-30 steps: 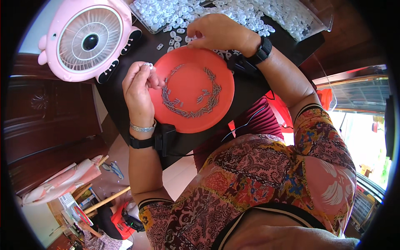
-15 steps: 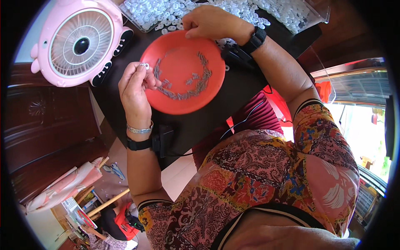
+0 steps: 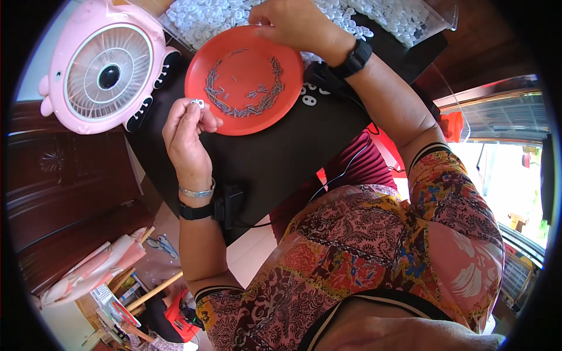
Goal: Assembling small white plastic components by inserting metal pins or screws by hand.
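A: Hand states?
B: Left hand [image 3: 188, 134] nearly closed, thumb and finger pinching a white two-holed piece [image 3: 198, 103]; it's at the near-left rim of the red plate [image 3: 255, 69]; right hand [image 3: 295, 24] half-curled at the far rim; can't tell if it grips anything.
A: Geometry?
B: Held piece's long axis roughly left-right; grey pins [image 3: 250, 110] form a broken ring on the plate, right of the left hand; white pile [image 3: 208, 24] beyond, right hand nearer.
A: Labels?
B: None readable.
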The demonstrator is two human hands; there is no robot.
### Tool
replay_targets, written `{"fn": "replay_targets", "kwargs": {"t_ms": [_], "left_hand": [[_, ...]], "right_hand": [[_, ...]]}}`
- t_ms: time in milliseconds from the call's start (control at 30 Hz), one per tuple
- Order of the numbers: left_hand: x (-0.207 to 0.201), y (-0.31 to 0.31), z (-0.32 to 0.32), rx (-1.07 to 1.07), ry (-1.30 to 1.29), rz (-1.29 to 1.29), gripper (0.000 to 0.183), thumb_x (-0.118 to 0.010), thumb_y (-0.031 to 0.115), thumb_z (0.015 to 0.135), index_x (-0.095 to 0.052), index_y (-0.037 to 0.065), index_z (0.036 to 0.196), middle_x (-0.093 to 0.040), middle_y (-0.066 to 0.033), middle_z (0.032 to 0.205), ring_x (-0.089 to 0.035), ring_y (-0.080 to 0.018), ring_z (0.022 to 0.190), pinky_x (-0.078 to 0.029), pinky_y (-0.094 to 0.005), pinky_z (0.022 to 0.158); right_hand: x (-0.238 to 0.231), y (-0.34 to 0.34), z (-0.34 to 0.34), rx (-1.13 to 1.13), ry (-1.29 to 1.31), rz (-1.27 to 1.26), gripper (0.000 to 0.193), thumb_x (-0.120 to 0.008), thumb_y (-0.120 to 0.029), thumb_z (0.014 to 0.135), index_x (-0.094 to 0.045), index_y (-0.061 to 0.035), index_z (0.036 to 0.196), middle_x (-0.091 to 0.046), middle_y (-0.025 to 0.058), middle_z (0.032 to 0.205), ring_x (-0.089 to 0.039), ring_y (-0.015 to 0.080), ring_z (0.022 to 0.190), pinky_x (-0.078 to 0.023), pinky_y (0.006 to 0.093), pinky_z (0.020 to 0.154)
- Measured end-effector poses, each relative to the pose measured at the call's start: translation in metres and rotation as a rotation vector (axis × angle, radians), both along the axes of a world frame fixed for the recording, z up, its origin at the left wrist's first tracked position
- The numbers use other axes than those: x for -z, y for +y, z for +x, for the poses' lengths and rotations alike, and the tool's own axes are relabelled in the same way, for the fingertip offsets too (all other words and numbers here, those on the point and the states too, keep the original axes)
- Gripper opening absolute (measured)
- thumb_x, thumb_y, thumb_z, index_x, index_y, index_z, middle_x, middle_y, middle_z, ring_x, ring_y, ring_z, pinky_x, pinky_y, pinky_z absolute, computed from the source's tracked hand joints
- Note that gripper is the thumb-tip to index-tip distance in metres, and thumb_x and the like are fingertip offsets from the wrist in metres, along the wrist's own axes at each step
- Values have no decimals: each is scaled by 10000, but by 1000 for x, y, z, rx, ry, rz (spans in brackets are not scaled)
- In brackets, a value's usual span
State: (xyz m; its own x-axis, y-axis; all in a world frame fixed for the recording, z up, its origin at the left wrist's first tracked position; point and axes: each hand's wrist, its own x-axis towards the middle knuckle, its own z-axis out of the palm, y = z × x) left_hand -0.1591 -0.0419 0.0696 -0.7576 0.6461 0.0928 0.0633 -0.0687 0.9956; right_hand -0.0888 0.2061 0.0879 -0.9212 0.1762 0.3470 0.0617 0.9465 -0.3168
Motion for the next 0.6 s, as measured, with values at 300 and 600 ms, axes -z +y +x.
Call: {"fn": "replay_targets", "kwargs": {"t_ms": [300, 600], "left_hand": [[1, -1, -1, 6, -11, -24, 214, -469, 161, 933, -575, -5, 848, -556, -39, 670, -557, -125, 613, -420, -231, 585], [-2, 3, 2, 3, 6, -81, 223, -444, 160, 946, -565, -5, 857, -514, -47, 675, -514, -129, 613, -422, -248, 610]], "right_hand": [[26, -25, 3, -621, -62, -242, 139, -644, -107, 790, -664, -65, 921, -616, 108, 871, -610, 283, 835, -487, 362, 713], [26, -44, 1, -721, -114, -87, 154, -652, -116, 782, -659, -96, 935, -580, 87, 851, -600, 295, 839, -475, 394, 674]]}}
